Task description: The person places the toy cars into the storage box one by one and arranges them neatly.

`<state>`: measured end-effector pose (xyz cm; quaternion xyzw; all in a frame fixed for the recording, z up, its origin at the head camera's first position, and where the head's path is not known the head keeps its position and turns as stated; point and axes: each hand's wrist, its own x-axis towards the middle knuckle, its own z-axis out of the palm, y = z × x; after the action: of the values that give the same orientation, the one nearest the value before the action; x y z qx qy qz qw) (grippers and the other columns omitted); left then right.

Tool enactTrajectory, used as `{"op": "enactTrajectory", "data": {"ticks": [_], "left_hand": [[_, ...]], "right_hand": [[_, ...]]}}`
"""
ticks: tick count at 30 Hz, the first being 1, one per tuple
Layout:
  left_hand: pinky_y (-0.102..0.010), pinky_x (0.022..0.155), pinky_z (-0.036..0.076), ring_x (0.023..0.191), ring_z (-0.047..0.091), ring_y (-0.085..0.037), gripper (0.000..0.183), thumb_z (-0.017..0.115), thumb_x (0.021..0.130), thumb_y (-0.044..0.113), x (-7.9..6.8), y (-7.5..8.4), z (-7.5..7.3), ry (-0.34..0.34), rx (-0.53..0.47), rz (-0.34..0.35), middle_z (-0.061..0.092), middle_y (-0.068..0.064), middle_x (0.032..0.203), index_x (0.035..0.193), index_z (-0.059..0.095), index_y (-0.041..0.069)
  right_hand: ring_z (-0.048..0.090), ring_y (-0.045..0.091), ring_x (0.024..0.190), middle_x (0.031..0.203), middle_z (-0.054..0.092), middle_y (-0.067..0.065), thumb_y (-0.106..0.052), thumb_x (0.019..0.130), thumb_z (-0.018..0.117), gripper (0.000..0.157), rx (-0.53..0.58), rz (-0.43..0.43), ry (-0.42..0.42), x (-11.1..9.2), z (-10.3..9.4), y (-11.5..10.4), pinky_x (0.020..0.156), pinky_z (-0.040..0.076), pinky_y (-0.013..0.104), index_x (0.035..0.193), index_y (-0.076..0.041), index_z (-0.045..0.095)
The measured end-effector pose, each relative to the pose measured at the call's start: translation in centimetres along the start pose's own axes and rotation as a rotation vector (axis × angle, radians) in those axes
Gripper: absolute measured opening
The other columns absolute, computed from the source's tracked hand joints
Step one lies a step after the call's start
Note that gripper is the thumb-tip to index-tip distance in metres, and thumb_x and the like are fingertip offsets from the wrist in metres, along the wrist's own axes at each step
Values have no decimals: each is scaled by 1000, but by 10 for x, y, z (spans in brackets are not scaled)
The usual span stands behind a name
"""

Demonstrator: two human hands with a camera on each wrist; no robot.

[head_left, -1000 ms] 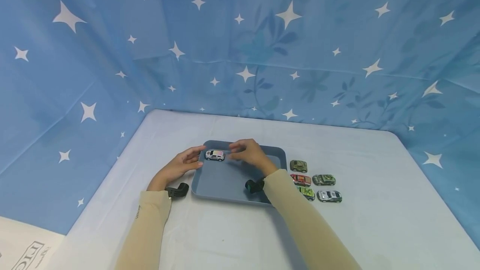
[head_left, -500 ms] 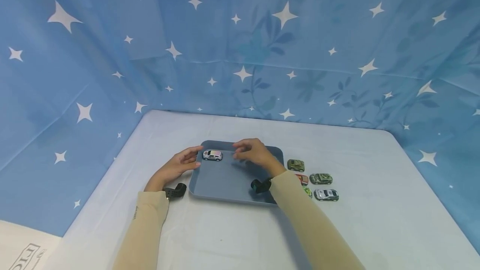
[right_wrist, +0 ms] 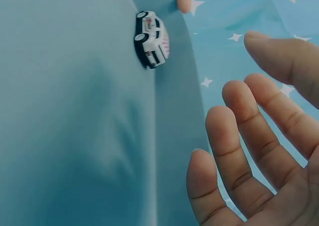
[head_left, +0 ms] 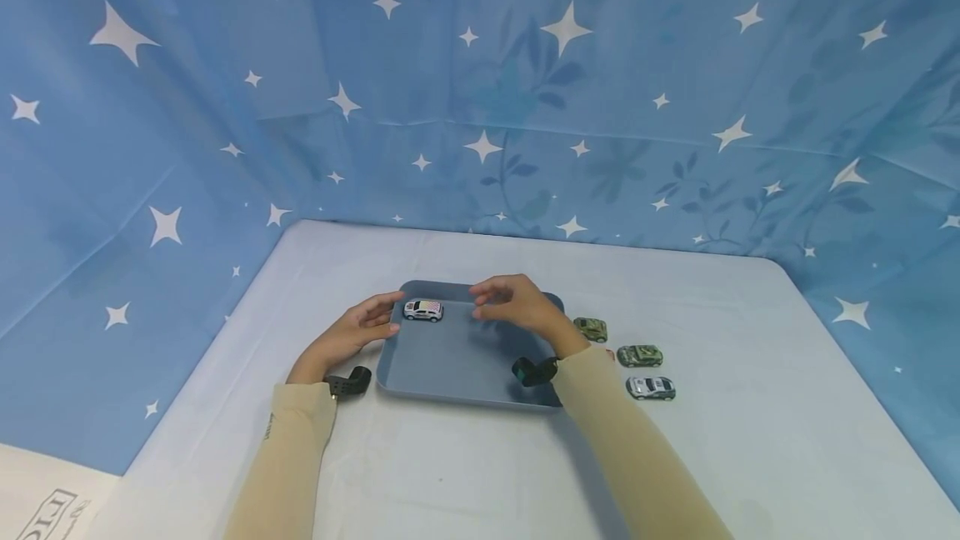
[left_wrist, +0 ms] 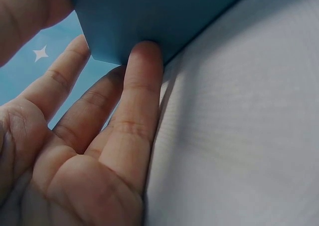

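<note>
A white toy car with a pink checkered roof stands in the far left corner of a blue-grey tray. My left hand rests its fingertips against the tray's left wall; in the left wrist view its fingers lie straight along the tray's outer side. Over the tray's far right part hovers my right hand, holding nothing. Its fingers are relaxed and apart in the right wrist view, with the toy car some way off from them.
Right of the tray stand a green camouflage toy car, a second camouflage car and a silver car. A red one is mostly hidden by the right sleeve. A starry blue curtain hangs behind the white table.
My right hand has drawn back to the right, away from the white toy car, and its forearm now covers more of the parked cars. My left hand stays at the tray's edge.
</note>
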<state>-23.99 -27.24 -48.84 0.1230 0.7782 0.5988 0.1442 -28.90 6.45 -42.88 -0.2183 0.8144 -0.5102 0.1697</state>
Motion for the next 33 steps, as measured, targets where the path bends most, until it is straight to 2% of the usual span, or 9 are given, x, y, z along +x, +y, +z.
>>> {"op": "enactTrajectory", "data": {"ticks": [5,12,19,28,33], "left_hand": [[-66,127,28,159,23,-55,70,67,108,16,-1,1,0,-3,0,1,26,-27,174,168,34,2],[-66,127,28,159,24,-55,70,67,108,18,0,-1,1,-2,5,-1,26,-27,174,168,35,4],[-66,127,27,159,23,-54,71,67,108,21,-1,0,2,-3,16,-4,26,-26,175,169,35,5],[-67,127,27,159,24,-55,71,68,108,22,-1,2,1,1,21,-10,27,-26,175,168,36,5],[-67,127,26,160,23,-54,71,68,108,23,-2,2,1,-1,17,-17,26,-25,175,169,35,6]], "right_hand": [[71,25,105,125,73,24,-9,96,82,46,24,-28,-21,-6,-6,-4,98,58,46,138,5,69],[71,24,105,125,73,21,-11,96,82,48,58,-52,-25,-16,-13,-7,91,56,37,140,5,69],[70,27,105,131,68,32,-8,97,79,48,68,-89,-28,-24,-18,-5,90,56,38,141,6,67],[71,28,110,128,73,21,-12,97,80,48,44,-86,0,-36,-30,-5,95,58,42,141,1,69],[70,29,110,128,72,23,-11,97,80,47,59,-92,16,-42,-38,-5,94,58,42,141,2,69]]}}
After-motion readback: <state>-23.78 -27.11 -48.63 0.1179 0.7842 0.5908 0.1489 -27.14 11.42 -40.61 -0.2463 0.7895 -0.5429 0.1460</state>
